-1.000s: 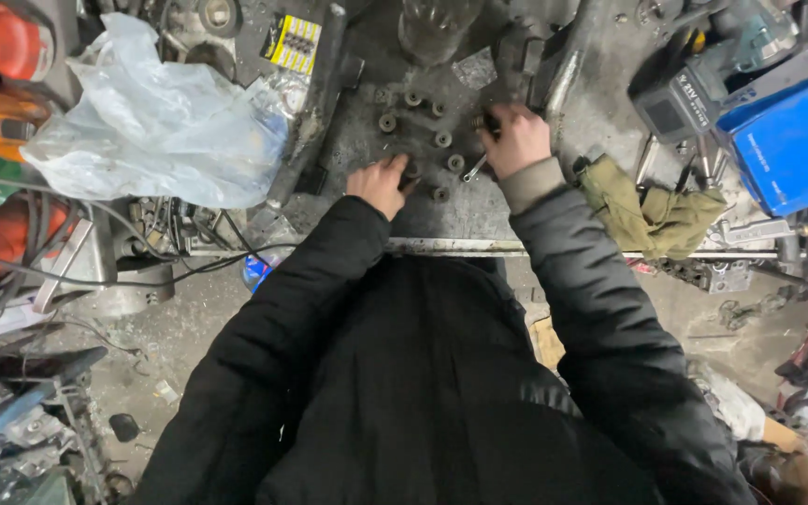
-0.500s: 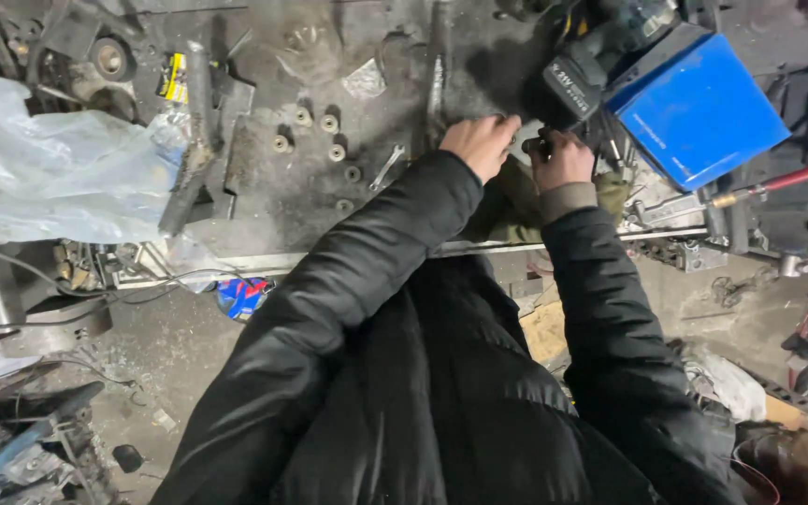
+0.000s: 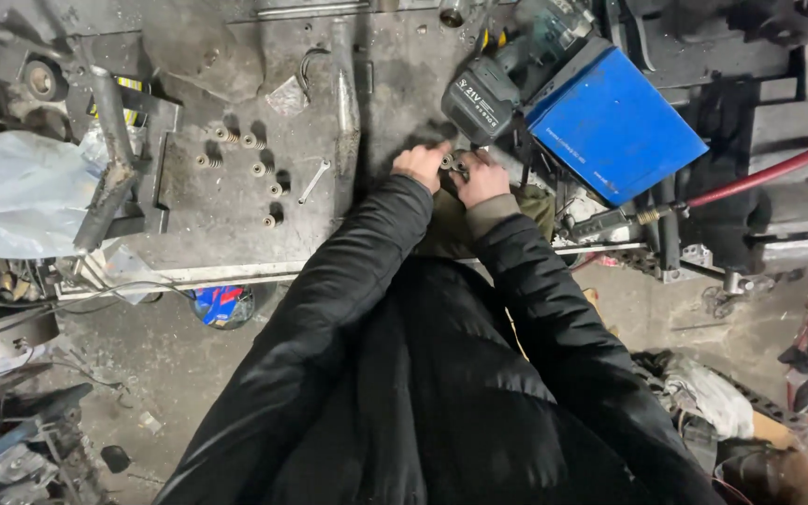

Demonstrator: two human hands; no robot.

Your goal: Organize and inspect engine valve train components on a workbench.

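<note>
Dim, flat, cool light, source not visible; no hard shadows, only short soft ones beside the small bolts (image 3: 254, 168) on the bench (image 3: 198, 234). Black jacket (image 3: 423, 393) swallows detail, nearly pure dark mass. Blue case (image 3: 619, 122) is the one saturated patch, evenly lit, no glare. Clear plastic bag (image 3: 11, 192) at the left edge looks pale, slightly washed out. Wide-angle stretch at corners; floor clutter at lower left soft. Both hands small, slightly smeared, fine detail between them unreadable.
</note>
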